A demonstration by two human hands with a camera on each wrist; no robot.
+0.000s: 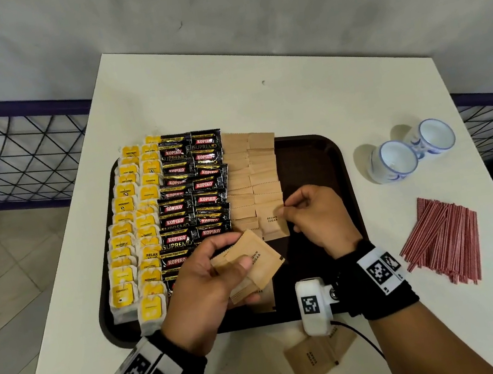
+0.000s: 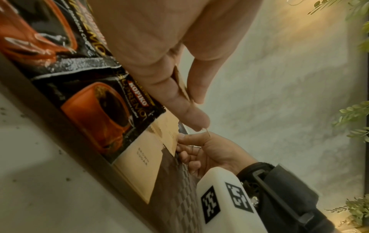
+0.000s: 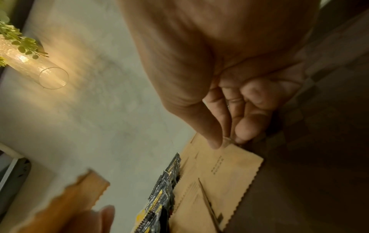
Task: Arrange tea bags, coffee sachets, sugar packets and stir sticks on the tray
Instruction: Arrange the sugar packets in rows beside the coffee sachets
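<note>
1. Brown paper sugar packets [image 1: 314,361] are lying loose on the white table [image 1: 257,90] nearest me, off the tray [image 1: 314,158], waiting their turn.
2. I am keeping my left hand [image 1: 202,288] curled round a small fanned stack of sugar packets [image 1: 253,265], thumb pressing on top, hovering over the near part of the tray.
3. I am pinching the right edge of the placed sugar packet [image 1: 272,219] with my right hand [image 1: 319,217], thumb and forefinger together on the paper; the right wrist view shows fingertips [image 3: 214,143] on its corner.
4. To do this well, I judge I should be sliding that packet so its edge lines up with the column of sugar packets [image 1: 263,168] above it, overlapping evenly, then letting go without dragging it.
5. Beyond, coffee sachets [image 1: 195,191] and yellow tea bags [image 1: 137,227] are filling the tray's left side in rows.
6. Red stir sticks [image 1: 445,238] are still lying on the table to the right, with two cups [image 1: 411,149] farther back.
</note>
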